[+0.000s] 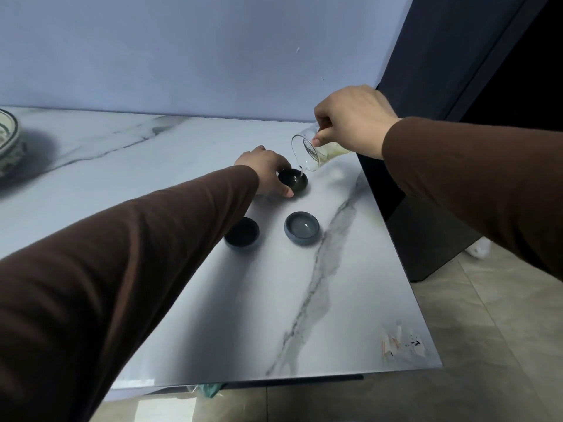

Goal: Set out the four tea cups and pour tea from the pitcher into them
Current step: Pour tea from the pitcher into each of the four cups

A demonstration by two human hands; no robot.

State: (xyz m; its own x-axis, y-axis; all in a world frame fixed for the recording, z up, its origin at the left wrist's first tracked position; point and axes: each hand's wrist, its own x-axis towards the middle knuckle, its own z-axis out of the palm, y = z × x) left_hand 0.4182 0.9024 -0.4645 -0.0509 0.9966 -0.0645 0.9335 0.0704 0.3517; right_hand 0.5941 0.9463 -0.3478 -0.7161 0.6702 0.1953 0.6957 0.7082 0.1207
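My right hand grips a clear glass pitcher, tipped down to the left, with a thin stream falling from its spout. Right under the spout sits a dark green cup on the marble table. My left hand wraps its fingers around that cup's left side. Nearer to me stands a grey-blue cup with liquid in it. To its left a dark cup is partly covered by my left sleeve. A fourth cup is not in sight.
A patterned ceramic bowl stands at the table's far left edge of view. The table's right edge drops to a tiled floor, with a dark panel behind it. A blue wall closes the back.
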